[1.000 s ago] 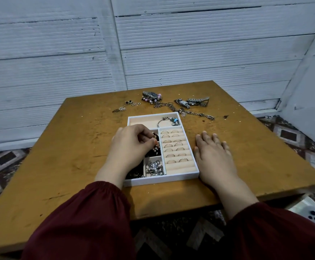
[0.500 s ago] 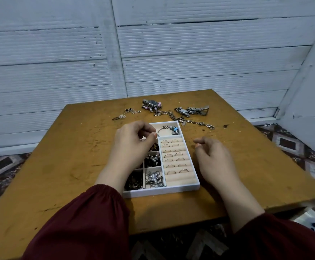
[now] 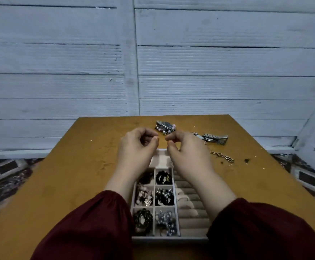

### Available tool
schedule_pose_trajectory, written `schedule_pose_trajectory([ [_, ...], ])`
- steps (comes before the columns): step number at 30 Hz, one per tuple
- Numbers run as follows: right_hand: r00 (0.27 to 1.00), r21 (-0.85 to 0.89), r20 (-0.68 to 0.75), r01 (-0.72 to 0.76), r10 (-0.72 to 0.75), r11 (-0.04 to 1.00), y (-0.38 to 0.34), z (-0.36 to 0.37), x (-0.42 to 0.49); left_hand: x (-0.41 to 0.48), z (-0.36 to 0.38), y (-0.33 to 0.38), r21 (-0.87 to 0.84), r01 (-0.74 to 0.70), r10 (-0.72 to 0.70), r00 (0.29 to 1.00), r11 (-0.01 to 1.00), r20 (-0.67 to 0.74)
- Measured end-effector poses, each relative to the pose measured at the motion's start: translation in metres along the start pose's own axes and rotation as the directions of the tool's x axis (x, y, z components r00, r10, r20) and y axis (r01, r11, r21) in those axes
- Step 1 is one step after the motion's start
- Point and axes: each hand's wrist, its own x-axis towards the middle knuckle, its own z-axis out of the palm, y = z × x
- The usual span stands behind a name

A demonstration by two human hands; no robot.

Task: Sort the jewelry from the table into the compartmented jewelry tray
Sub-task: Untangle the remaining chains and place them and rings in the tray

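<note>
Nearest, the white jewelry tray (image 3: 169, 239) sits on the brown table (image 3: 68, 184) between two dark red sleeves (image 3: 89, 228), and much of the sorting looks done. All six small compartments on its left side hold something: dark beads (image 3: 143, 219) and silver pieces (image 3: 165, 222) in the near pair, pale pink items (image 3: 144, 197) and dark and silvery beads (image 3: 164, 197) in the middle pair, and black pieces (image 3: 163, 177) in the far pair. On the tray's right side, the ring rolls (image 3: 190, 212) carry what seem to be a few rings, though they are too blurred to count. The hands hide most of the long far compartment, so its contents cannot be told. Above that far end the left hand (image 3: 136, 147) and right hand (image 3: 187, 151) hang close together, each with fingers curled and thumb drawn toward the forefinger as if pinching. Whether anything fine is caught in either hand cannot be told. Beyond them, unsorted jewelry lies on the table: a gold chain (image 3: 223, 156) to the right, a metal watch band (image 3: 215, 138) farther on, and a watch tangled with pink beads (image 3: 165, 126) at the far edge. Judging by this, these few larger pieces are what is left.
</note>
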Motion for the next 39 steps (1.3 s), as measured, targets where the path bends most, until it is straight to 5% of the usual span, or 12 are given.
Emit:
schedule_pose_trajectory([
  [12, 0.970, -0.129, 0.216, 0.139, -0.109, 0.982, -0.015, 0.062, 0.098, 0.060, -0.015, -0.078, 0.038, 0.242, -0.217, 0.920, 0.969, -0.327],
  [24, 0.845, -0.168, 0.481, 0.350, -0.234, 0.921, -0.021, 0.114, 0.146, 0.089, -0.027, -0.108, 0.179, 0.338, -0.250, 0.888, 0.924, -0.386],
  [34, 0.804, -0.253, 0.513, 0.475, -0.300, 0.843, -0.037, 0.128, 0.157, 0.090, -0.026, -0.107, 0.198, 0.338, -0.245, 0.891, 0.920, -0.382],
  [39, 0.818, -0.172, 0.491, 0.430, -0.302, 0.886, -0.032, 0.124, 0.160, 0.090, -0.026, -0.109, 0.185, 0.333, -0.243, 0.889, 0.925, -0.387],
])
